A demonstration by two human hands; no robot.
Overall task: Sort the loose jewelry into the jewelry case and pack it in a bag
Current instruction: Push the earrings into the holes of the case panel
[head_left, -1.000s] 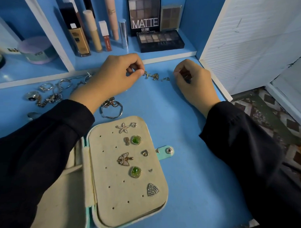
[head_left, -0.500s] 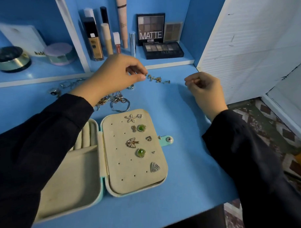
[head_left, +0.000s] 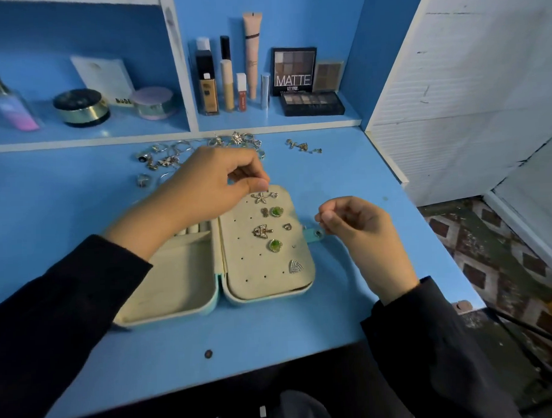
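An open mint jewelry case [head_left: 177, 284] lies on the blue table [head_left: 345, 181]. Its beige earring panel [head_left: 248, 272] carries several studs, among them two green stones and a starfish shape. My left hand [head_left: 211, 186] hovers over the panel's top edge, thumb and forefinger pinching a tiny earring that is mostly hidden. My right hand [head_left: 360, 231] is curled just right of the case's clasp tab [head_left: 314, 234], its fingertips pinched on a small piece too small to make out. Loose rings and charms [head_left: 172, 153] lie behind the case, and a few small earrings [head_left: 302, 146] sit further right.
A blue shelf behind holds cosmetics: bottles and tubes [head_left: 229, 85], eyeshadow palettes [head_left: 311, 102], round jars [head_left: 82, 107]. A white panelled wall [head_left: 452, 109] bounds the table on the right. The table's front edge is close to me, and patterned floor [head_left: 505, 263] shows beyond its right edge.
Both hands have drawn back from the loose earrings near the shelf towards the case. The left hand is now over the panel's top and the right is beside the clasp tab.
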